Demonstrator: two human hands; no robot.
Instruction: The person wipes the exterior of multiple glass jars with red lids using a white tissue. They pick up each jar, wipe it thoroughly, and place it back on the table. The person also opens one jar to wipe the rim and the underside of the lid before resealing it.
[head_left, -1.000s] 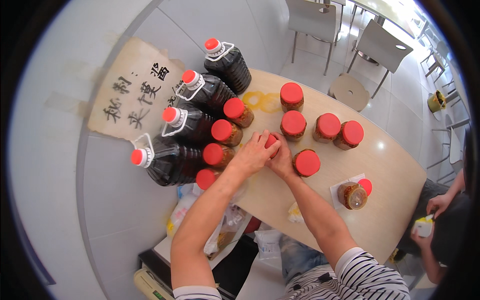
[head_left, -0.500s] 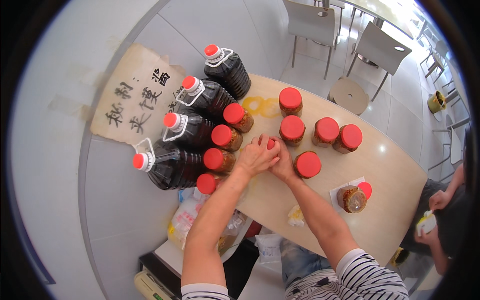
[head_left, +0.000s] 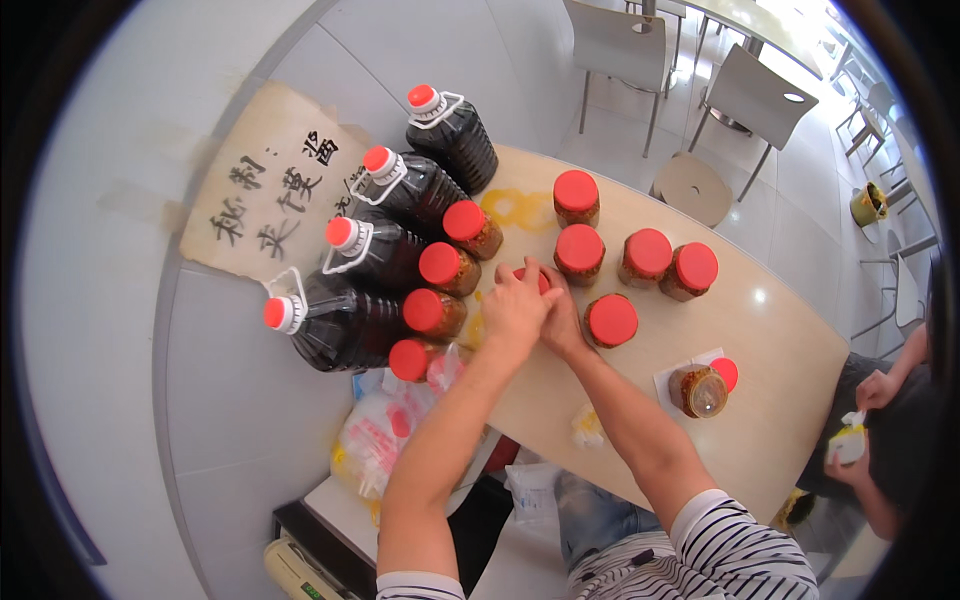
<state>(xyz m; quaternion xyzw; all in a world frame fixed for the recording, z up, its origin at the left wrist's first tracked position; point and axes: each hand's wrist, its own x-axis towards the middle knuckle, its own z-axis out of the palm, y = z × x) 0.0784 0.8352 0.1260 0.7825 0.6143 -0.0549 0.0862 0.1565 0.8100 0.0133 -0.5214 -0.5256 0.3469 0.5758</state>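
Both of my hands are at a jar with a red lid [head_left: 541, 283] in the middle of the table. My left hand [head_left: 515, 312] is curled over the lid, its fingers closed on the rim. Around the jar's right side wraps my right hand [head_left: 563, 318]; the jar's body is hidden behind my hands. Just right of my right hand stands another red-lidded jar [head_left: 611, 320]. A line of red-lidded jars [head_left: 448, 269] with brown, chunky contents is to the left. Further right, an uncovered jar [head_left: 697, 391] sits beside a loose red lid [head_left: 725, 375].
Large bottles of dark liquid [head_left: 350, 320] with red caps line the wall, under a handwritten paper sign [head_left: 270, 190]. More jars [head_left: 578, 250] stand at the far side. A crumpled tissue [head_left: 588, 426] lies near my right forearm. At right, another person's hands [head_left: 870, 425] hold something white and yellow.
My left hand has turned a little on the lid, and more of the red shows between my hands. The left forearm has swung slightly right. The jars have stayed put.
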